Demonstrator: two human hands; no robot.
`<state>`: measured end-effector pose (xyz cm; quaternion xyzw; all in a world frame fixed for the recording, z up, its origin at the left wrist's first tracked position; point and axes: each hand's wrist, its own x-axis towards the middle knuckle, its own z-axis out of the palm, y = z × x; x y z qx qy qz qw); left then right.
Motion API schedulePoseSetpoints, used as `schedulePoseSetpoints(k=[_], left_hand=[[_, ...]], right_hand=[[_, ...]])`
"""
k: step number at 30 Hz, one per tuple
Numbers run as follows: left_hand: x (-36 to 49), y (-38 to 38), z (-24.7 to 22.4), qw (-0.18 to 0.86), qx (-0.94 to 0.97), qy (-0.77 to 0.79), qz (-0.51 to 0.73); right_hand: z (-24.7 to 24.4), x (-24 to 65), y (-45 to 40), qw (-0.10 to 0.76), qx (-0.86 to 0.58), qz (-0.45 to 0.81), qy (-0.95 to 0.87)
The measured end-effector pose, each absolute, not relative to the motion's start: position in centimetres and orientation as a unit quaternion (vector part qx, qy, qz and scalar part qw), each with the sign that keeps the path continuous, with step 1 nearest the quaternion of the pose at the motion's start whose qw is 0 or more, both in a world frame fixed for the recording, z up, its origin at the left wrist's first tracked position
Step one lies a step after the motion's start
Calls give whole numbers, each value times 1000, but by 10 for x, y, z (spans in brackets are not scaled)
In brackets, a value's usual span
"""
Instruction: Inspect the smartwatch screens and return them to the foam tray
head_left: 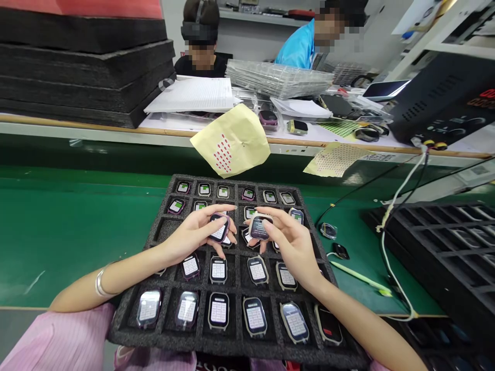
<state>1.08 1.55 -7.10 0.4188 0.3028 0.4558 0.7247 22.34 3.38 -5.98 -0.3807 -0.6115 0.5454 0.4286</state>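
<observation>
Between thumb and fingers, my left hand [199,229] holds a purple-rimmed smartwatch [218,230], its screen lit with a white grid. My right hand [288,237] grips a light-rimmed smartwatch [259,228] whose dark screen shows small text; the thumb rests on the glass. Both hands are above a black foam tray [174,335] with rows of square compartments. Most compartments in sight hold watch faces with white grids or green-and-white screens. A watch at the lower right [328,324] shows a dark screen with a red patch. The hands and forearms hide some middle compartments.
Stacked black foam [77,67] stands on a shelf at the back left. Yellow sticker sheets [234,141] hang from its edge. Right of the tray lie a green pen [361,278], cables and another foam tray [444,242]. Two people are behind the shelf.
</observation>
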Motion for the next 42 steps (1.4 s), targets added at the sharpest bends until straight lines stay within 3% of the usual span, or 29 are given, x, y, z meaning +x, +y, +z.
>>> schedulePoseSetpoints(k=[13, 27, 42], left_hand=[[14, 11, -65, 742, 381, 290, 470], [14, 9, -69, 680, 454, 298, 493], [12, 8, -72, 722, 407, 284, 483]], right_hand=[[-61, 227, 31, 409, -392, 561, -603], [-59, 225, 28, 402, -381, 581, -596], [-63, 226, 31, 409, -378, 594, -580]])
